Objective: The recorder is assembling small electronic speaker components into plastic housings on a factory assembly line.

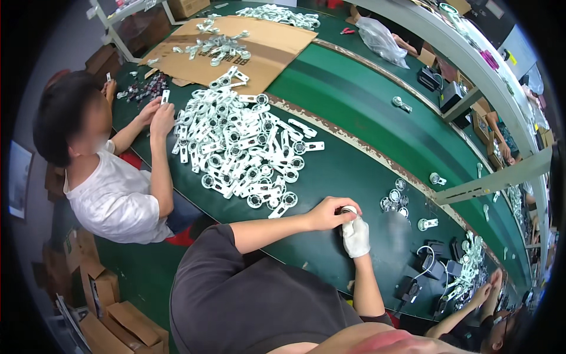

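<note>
In front of my body, over the green table, my two hands meet. My left hand [330,214], bare, is closed with thumb and fingers around a small round white-and-dark part [349,209]. My right hand [356,237], in a white glove, grips the same part from the near side; the fingers hide most of it. Left of my hands lies a big heap of white plastic parts [236,141], each with a ring-shaped head and a short handle. To the right are several loose round clear-and-dark pieces [395,199] and a single ring-headed part [427,224].
A co-worker [112,171] sits at left, holding a white part. Behind the heap lies a cardboard sheet [277,44]. A green conveyor belt [354,106] runs along the far side beside a metal frame post [495,180]. Black power adapters [430,265] with cables lie at right.
</note>
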### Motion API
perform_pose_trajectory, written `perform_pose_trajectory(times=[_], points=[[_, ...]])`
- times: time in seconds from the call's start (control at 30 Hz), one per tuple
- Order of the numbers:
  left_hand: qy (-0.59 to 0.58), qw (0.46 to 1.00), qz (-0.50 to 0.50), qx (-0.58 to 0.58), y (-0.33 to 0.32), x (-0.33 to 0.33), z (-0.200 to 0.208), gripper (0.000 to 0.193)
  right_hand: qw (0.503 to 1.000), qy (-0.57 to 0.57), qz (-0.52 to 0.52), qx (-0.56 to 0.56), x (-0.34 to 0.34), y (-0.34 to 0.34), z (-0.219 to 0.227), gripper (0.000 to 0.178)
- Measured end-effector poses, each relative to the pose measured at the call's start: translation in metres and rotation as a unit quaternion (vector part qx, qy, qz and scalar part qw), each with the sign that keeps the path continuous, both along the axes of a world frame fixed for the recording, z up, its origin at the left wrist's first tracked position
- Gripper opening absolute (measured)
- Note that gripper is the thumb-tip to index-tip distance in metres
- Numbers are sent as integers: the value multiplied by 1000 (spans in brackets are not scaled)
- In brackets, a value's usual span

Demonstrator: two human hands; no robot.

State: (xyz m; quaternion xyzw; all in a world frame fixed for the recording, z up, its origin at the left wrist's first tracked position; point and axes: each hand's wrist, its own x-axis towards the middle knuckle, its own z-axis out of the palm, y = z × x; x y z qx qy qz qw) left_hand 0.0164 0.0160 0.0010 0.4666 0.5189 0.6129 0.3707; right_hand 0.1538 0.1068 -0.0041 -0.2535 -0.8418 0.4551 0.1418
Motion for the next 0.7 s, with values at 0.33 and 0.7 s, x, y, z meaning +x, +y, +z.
perform_pose_trajectory(times=[0.33, 0.7], points=[[52, 994, 64, 67, 1, 4, 2, 16, 999, 49, -4, -19, -2, -3, 4, 35], [41, 993, 91, 56, 4, 12, -2, 20, 994, 68, -28, 77, -2, -2, -2, 38]])
